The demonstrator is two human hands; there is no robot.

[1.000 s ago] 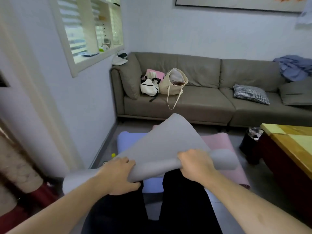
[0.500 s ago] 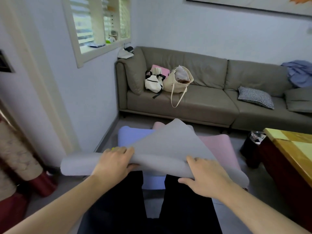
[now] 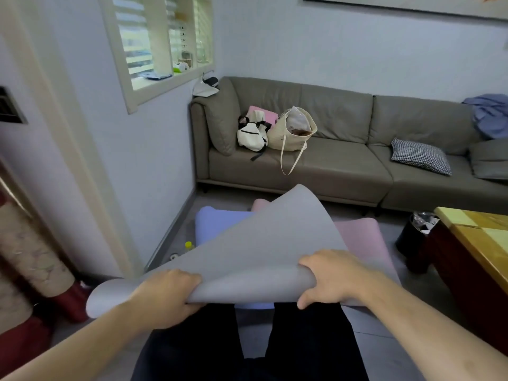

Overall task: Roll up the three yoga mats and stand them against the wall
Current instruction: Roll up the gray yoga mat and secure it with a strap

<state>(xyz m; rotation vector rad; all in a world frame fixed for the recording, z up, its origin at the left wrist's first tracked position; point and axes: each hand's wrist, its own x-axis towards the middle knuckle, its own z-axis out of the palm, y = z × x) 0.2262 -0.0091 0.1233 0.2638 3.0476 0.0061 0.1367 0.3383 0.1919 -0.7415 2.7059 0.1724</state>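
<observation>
A grey yoga mat [image 3: 264, 243] is lifted off the floor in front of me, its near edge curled into a loose roll and its far end rising to a peak. My left hand [image 3: 165, 295] grips the rolled edge on the left, fingers curled over it. My right hand [image 3: 330, 276] grips the same edge on the right. Beneath it a blue mat [image 3: 220, 224] lies flat on the left and a pink mat [image 3: 360, 235] on the right, both partly hidden by the grey one.
A grey sofa [image 3: 343, 171] with bags and a checked cushion lines the back wall. A white wall [image 3: 143, 166] runs along the left. A wooden table [image 3: 478, 243] and black bin [image 3: 415, 237] stand right. A small yellow bottle [image 3: 188, 245] lies by the skirting.
Both hands have regripped the mat's near edge and curled it over further. The view has tilted and shifted slightly, and the mat's far end stays raised.
</observation>
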